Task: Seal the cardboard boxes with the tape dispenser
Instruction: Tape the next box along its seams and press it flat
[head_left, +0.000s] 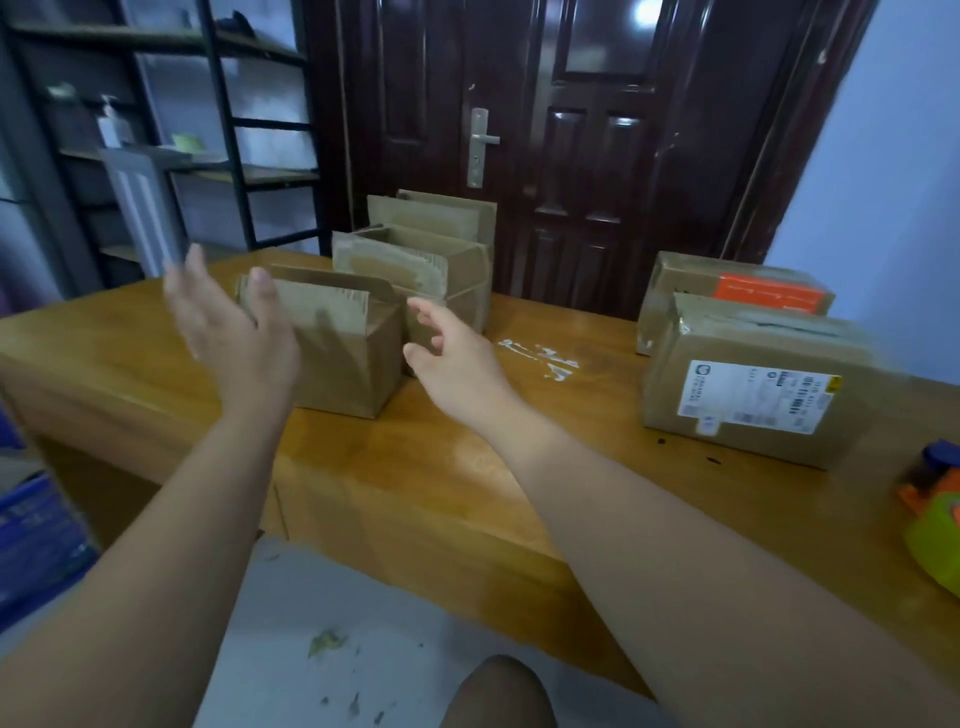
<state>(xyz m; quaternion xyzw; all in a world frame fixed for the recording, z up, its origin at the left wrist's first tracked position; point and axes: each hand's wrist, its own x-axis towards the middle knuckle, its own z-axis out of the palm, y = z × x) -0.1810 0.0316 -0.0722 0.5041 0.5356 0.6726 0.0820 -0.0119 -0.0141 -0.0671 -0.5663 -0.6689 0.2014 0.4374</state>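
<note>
Bare left hand (234, 327) and right hand (457, 358) above wooden tabletop (415, 467), both grips spread, holding nothing, flanking open brown cardboard box (337, 364), orange-green tape dispenser (935, 519) at right edge

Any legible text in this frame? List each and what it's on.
Nothing reads clearly enough to quote.
White shipping label on the near right box: barcodes and print, too blurred.
Orange label on the far right box: faint marks, unreadable.
Blue pack at the left edge: pale print, too blurred.

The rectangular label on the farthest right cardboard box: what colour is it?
Orange label, clearest in the head view.
</note>
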